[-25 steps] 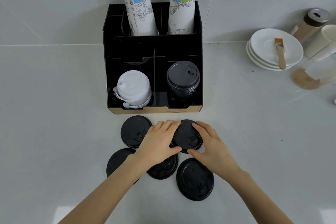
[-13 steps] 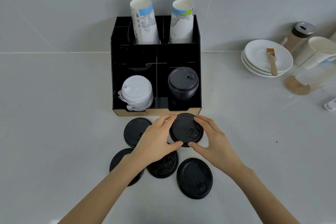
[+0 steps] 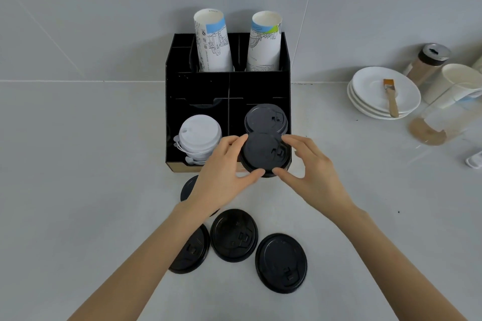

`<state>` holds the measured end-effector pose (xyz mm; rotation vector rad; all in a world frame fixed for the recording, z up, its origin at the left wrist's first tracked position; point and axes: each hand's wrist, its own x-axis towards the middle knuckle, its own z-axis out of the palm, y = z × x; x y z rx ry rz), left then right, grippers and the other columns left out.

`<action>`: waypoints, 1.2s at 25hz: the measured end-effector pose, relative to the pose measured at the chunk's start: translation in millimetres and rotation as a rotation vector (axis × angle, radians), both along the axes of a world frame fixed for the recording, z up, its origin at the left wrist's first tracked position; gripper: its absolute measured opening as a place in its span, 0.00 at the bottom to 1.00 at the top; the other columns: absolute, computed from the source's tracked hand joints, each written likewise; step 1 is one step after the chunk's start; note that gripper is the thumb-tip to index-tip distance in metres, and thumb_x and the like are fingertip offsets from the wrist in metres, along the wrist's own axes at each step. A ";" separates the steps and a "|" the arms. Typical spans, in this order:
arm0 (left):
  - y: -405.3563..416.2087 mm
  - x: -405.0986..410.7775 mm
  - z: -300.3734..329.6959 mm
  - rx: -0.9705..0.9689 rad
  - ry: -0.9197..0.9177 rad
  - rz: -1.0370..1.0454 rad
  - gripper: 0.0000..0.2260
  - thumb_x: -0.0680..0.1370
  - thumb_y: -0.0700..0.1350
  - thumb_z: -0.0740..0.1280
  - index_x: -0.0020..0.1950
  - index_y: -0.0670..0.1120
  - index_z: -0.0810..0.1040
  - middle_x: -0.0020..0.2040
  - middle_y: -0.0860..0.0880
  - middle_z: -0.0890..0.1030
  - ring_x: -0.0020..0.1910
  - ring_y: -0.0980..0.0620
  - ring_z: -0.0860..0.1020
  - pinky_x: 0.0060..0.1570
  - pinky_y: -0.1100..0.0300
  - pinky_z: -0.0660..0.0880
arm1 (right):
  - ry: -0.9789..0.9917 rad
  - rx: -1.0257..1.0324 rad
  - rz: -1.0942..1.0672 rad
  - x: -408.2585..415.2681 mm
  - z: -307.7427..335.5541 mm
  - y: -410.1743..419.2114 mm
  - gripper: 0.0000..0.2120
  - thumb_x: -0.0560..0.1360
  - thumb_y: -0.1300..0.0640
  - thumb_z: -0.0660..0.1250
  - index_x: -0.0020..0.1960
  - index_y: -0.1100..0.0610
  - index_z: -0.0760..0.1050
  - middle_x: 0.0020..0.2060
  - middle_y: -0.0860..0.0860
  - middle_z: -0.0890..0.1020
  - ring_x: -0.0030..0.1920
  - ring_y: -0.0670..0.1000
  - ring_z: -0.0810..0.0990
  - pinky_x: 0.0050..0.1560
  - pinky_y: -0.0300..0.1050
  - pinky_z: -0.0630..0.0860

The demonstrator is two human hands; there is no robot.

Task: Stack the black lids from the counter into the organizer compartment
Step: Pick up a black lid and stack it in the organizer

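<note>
Both hands grip one black lid [image 3: 263,154] by its rim, lifted over the front edge of the black organizer [image 3: 177,101]. My left hand [image 3: 221,174] pinches its left side, my right hand [image 3: 310,172] its right side. Just behind it, a stack of black lids [image 3: 266,118] sits in the organizer's front right compartment. Three black lids lie flat on the counter near me: one at the left [image 3: 194,253] partly under my left forearm, one in the middle [image 3: 234,234], one at the right [image 3: 281,263]. Another lid [image 3: 188,187] is mostly hidden behind my left wrist.
White lids [image 3: 199,135] fill the front left compartment. Two paper cup stacks [image 3: 212,41] [image 3: 264,41] stand in the back compartments. At the right are white saucers [image 3: 365,96] with a brush [image 3: 391,98], a shaker jar [image 3: 427,62] and a white cup [image 3: 453,81].
Both hands have lifted the black lid off the counter and carried it away from me, up to the organizer's front right compartment. The lid at the left is now covered by my wrist.
</note>
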<state>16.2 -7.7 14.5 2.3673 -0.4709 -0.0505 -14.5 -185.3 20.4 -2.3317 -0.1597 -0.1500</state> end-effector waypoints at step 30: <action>-37.9 57.2 -13.7 0.073 0.012 0.178 0.30 0.72 0.50 0.67 0.68 0.42 0.58 0.65 0.41 0.66 0.62 0.43 0.68 0.58 0.51 0.69 | 0.111 -0.249 0.006 71.8 -4.2 -6.2 0.24 0.74 0.60 0.62 0.68 0.58 0.59 0.72 0.52 0.61 0.70 0.53 0.62 0.64 0.51 0.67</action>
